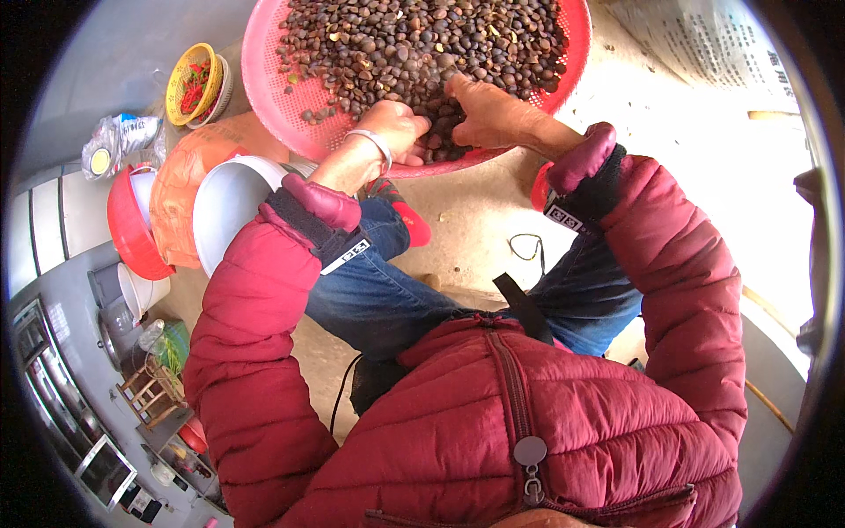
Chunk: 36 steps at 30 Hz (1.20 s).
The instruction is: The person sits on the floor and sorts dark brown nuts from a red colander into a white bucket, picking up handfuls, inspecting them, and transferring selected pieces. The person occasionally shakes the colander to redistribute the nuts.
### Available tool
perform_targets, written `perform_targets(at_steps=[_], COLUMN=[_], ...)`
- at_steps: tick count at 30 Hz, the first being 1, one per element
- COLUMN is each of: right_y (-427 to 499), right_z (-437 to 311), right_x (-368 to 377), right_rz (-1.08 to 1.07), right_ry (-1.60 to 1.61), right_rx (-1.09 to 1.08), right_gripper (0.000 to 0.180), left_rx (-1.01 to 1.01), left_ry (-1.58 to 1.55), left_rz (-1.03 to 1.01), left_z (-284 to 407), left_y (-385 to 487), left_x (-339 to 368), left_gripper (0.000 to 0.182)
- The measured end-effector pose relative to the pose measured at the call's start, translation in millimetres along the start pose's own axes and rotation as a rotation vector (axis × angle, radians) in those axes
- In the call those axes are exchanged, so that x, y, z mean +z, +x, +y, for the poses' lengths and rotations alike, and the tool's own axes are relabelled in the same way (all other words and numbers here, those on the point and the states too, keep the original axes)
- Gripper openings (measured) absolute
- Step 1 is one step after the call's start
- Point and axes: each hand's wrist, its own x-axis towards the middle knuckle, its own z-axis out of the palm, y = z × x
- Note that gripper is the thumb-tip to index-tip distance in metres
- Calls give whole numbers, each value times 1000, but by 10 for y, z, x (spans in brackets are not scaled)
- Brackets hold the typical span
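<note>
A round pink-red plastic sieve basket [264, 99] with a perforated bottom spans the top of the view. Dark brown, nut-like seeds [396, 39] cover most of it, with a few pale bits of shell among them. My left hand [393, 132], a silver bangle at its wrist, is curled over the near rim. Its fingertips are partly hidden, so I cannot see whether it holds a seed. Just to its right, my right hand [488, 115] reaches into the seeds, thumb and forefinger apart. A small cluster of seeds [441, 135] lies between both hands.
Left of the basket stand a white bucket [231, 198], an orange plastic bag [175, 204] and a red basin [129, 231]. Beyond, a yellow basket [175, 92] holds red chillies [195, 86]. A printed sack [713, 46] is at upper right. A thin cord loop [526, 237] lies on the floor.
</note>
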Motion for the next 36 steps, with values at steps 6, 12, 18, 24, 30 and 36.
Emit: perform_targets(at_steps=[6,12,18,24,30,36], right_y=[17,86,86,153,106,89], right_z=[-168,-465,-594,-241,-109,-83], right_x=[-110,-203,-256,-573,-490,-445], right_rz=[-155,72,256,360,262,219], right_ry=[549,253,461,469,491,457], right_rx=[-51,-484,-677,-249,-169,-195], right_gripper=[55,47,32,22,20,18], left_rx=[16,147,232,445,407,439], left_ry=[-763,-1082,-1101,-1273,-1292,-1283], left_rz=[-247,-195,53,-376,-354,-415], left_z=[-24,44,26,48,128,73], left_y=[-153,-290,-270,-269,-336,-296], left_x=[-139,-162,-176,-282,-281,-295], left_gripper=[41,42,43,45,48,47])
